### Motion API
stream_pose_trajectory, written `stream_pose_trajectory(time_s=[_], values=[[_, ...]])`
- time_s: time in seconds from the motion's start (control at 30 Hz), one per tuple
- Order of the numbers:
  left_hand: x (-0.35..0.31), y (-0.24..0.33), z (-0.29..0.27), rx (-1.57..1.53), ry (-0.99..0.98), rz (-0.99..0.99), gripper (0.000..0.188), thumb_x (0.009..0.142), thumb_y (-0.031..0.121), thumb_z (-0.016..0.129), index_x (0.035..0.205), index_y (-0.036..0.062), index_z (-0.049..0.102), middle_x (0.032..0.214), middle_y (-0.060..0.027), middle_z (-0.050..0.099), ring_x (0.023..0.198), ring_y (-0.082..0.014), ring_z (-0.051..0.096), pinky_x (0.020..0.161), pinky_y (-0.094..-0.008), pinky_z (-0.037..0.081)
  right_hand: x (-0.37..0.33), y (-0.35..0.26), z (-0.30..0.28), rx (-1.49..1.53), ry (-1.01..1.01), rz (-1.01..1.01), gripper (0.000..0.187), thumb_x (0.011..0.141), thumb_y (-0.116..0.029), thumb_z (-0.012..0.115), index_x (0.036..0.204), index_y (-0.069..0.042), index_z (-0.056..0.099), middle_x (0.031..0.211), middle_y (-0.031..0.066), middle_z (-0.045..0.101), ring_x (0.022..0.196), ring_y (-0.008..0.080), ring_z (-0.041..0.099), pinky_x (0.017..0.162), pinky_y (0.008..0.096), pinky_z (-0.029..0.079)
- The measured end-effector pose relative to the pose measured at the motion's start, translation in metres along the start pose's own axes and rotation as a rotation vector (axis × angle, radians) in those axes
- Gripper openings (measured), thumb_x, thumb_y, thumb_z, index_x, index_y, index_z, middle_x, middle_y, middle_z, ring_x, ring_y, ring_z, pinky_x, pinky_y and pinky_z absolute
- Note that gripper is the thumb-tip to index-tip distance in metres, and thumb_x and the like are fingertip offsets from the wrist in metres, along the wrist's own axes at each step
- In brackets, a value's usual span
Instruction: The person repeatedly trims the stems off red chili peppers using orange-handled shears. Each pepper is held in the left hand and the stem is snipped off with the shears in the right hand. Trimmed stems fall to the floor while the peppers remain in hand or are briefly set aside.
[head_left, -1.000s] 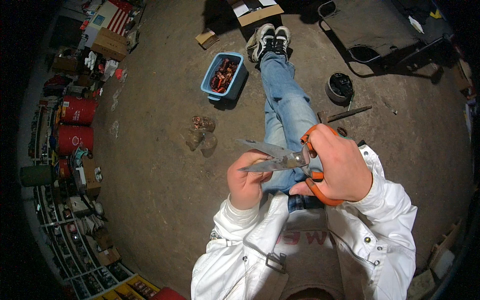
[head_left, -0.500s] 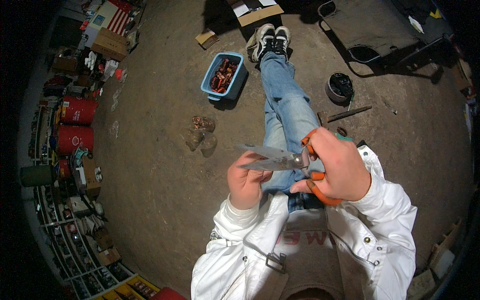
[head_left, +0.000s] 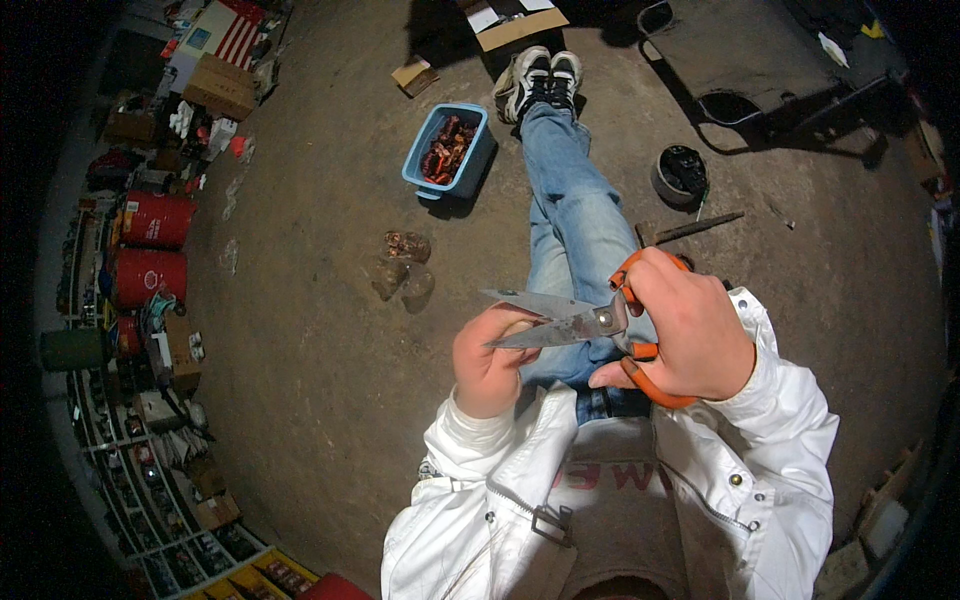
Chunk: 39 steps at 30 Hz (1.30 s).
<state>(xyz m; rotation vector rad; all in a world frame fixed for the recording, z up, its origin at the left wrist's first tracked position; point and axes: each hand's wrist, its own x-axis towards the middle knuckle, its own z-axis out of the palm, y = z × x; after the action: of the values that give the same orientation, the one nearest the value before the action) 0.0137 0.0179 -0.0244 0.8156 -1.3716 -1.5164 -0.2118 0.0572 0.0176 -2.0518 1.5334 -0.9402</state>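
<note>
My right hand (head_left: 700,340) is wrapped round the orange handles of a pair of scissors (head_left: 572,326), held over my lap with the blades spread and pointing left. Close to the blade tips is my left hand (head_left: 486,365), its fingers curled together and partly behind the blades. Whatever it pinches, if anything, is hidden. Below both hands are my outstretched legs in blue jeans (head_left: 570,180).
Beyond my left hand stand a blue tub (head_left: 411,178) of reddish-brown pieces and clear bags (head_left: 403,267). Right of my legs lie a hammer (head_left: 700,226) and a dark pot (head_left: 659,182), with a folding chair (head_left: 745,60) farther off. Red drums (head_left: 150,278) line the left.
The scissors and my right hand have shifted slightly right and down, with the blades still apart. My left hand has barely moved.
</note>
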Motion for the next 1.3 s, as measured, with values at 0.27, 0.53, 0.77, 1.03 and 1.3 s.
stream_pose_trajectory(time_s=[0.27, 0.53, 0.77, 1.03, 1.3], values=[[0.001, 0.001, -0.002, 0.096, 0.038, -0.04, 0.017, 0.085, 0.003, 0.051, 0.091, -0.0077, 0.063, 0.077, -0.0084, 0.06, 0.059, -0.0098, 0.054, 0.052, -0.0234, 0.041, 0.0, -0.001, 0.0, 0.012, -0.025, -0.017, 0.073, 0.059, -0.056, 0.085, 0.093, 0.0, 0.052, 0.082, 0.0109, 0.051, 0.065, 0.0295, 0.055, 0.055, 0.035, 0.045], [0.002, -0.001, -0.011, 0.18, -0.018, -0.001, 0.016, 0.083, 0.007, 0.054, 0.086, -0.0056, 0.063, 0.072, -0.0082, 0.059, 0.057, -0.0135, 0.055, 0.052, -0.0256, 0.042, 0.001, 0.0, 0.0, 0.094, -0.079, -0.008, 0.07, 0.061, -0.053, 0.085, 0.093, 0.0, 0.052, 0.083, 0.011, 0.051, 0.066, 0.0287, 0.055, 0.056, 0.0343, 0.045], [0.007, 0.011, -0.016, 0.276, -0.082, 0.006, 0.015, 0.082, 0.006, 0.054, 0.083, -0.0058, 0.063, 0.069, -0.0077, 0.058, 0.058, -0.0134, 0.055, 0.053, -0.0261, 0.042, -0.002, 0.002, -0.003, 0.049, -0.14, 0.006, 0.065, 0.072, -0.056, 0.076, 0.098, 0.001, 0.059, 0.085, 0.0115, 0.056, 0.07, 0.0321, 0.062, 0.058, 0.0378, 0.05], [0.007, 0.02, -0.001, -0.134, 0.056, -0.172, 0.014, 0.087, 0.005, 0.057, 0.088, -0.0064, 0.065, 0.075, -0.0045, 0.061, 0.057, -0.0061, 0.048, 0.051, -0.0211, 0.036, -0.004, 0.004, 0.009, -0.066, 0.033, -0.028, 0.062, 0.074, -0.058, 0.073, 0.093, -0.001, 0.059, 0.082, 0.0113, 0.058, 0.064, 0.031, 0.063, 0.055, 0.037, 0.051], [0.007, 0.027, 0.008, 0.104, 0.092, 0.0, 0.015, 0.089, 0.007, 0.058, 0.088, -0.0042, 0.068, 0.075, -0.0046, 0.064, 0.061, -0.0073, 0.053, 0.055, -0.0217, 0.04, 0.002, 0.003, 0.004, -0.229, 0.121, -0.056, 0.064, 0.073, -0.062, 0.072, 0.089, -0.002, 0.057, 0.081, 0.0104, 0.057, 0.063, 0.0285, 0.061, 0.054, 0.0345, 0.05]])
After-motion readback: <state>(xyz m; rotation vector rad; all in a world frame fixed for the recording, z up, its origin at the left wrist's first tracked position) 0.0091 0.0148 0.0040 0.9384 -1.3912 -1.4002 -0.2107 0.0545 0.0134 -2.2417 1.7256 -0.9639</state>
